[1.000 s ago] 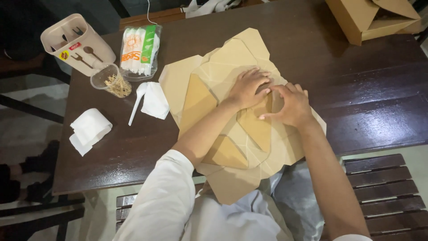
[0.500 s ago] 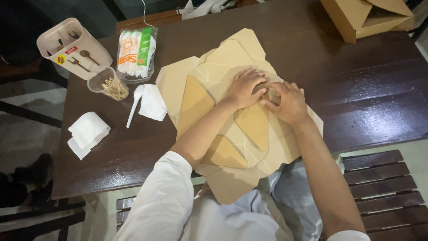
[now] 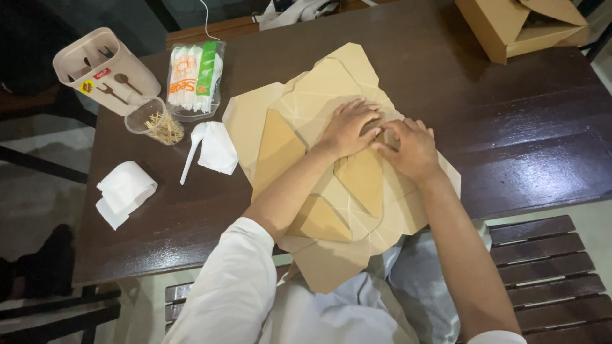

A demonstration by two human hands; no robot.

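A stack of flat, unfolded brown cardboard box blanks (image 3: 299,127) lies on the dark wooden table (image 3: 510,127) and hangs over its near edge toward my lap. My left hand (image 3: 347,127) presses palm-down on the middle of the top blank, fingers spread. My right hand (image 3: 411,148) rests just beside it, fingers bent and pinching a fold of the same cardboard. The two hands touch at the fingertips.
A beige cutlery holder (image 3: 102,73), a clear cup of toothpicks (image 3: 156,121), a packet in a clear tub (image 3: 194,79), a white plastic spoon (image 3: 191,150) with tissue (image 3: 220,150) and a tissue roll (image 3: 124,191) sit at left. A folded cardboard box (image 3: 516,25) stands far right.
Both hands have slid a little away from me over the cardboard, and the right hand's fingers have curled in toward the left hand. The cardboard stack has stayed in place.
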